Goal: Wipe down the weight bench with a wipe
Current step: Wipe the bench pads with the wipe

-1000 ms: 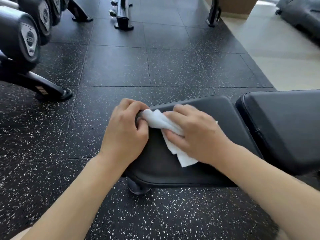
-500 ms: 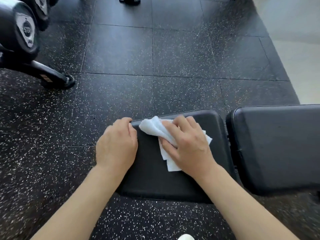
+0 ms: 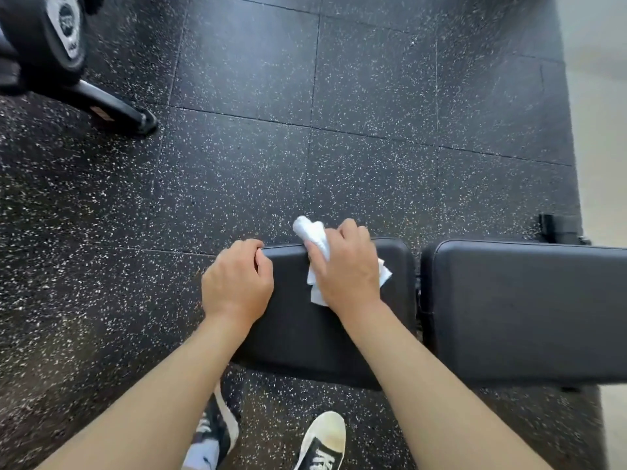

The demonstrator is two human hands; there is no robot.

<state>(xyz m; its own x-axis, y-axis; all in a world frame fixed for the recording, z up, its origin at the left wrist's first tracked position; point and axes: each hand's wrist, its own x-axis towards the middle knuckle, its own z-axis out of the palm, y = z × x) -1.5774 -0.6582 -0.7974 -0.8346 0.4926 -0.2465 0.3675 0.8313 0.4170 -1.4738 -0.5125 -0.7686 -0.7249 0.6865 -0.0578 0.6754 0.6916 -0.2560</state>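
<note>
The round mark on the dumbbell [image 3: 66, 27] end, far up-left of the hands, is too blurred to read. The right hand [image 3: 349, 269] presses the crumpled white wipe [image 3: 314, 234] under closed fingers at the far edge of the bench seat pad [image 3: 305, 334], farther out than half a second ago, its middle hidden by the hand. Just left, the left hand [image 3: 237, 283] curls empty on the pad's corner; two shoes [image 3: 322, 442] now show below, and the back pad [image 3: 526, 310] runs off-frame right.
</note>
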